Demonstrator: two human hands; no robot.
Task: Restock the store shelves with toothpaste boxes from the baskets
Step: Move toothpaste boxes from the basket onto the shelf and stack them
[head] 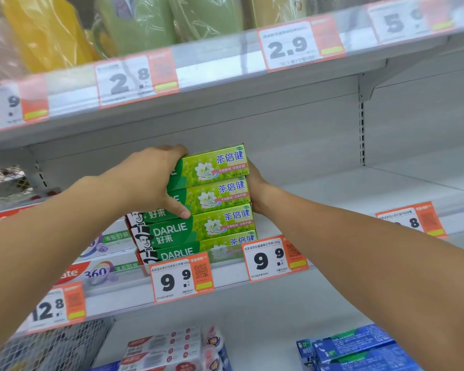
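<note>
White store shelf (332, 188), 4 stacked toothpaste boxes (214, 199) lying lengthwise left-right, left hand (150, 180) gripping top 2, right hand (255, 188) grip seemingly closed.

This is a shop aisle. White metal shelves (332, 188) carry orange-and-white paper price tags (181, 279) along their front edges, reading 9.9, 2.8 and 2.9. On the shelves, stacked green cardboard toothpaste boxes (220, 199) face outward, with blue boxes (359, 349) below the tags.
</note>
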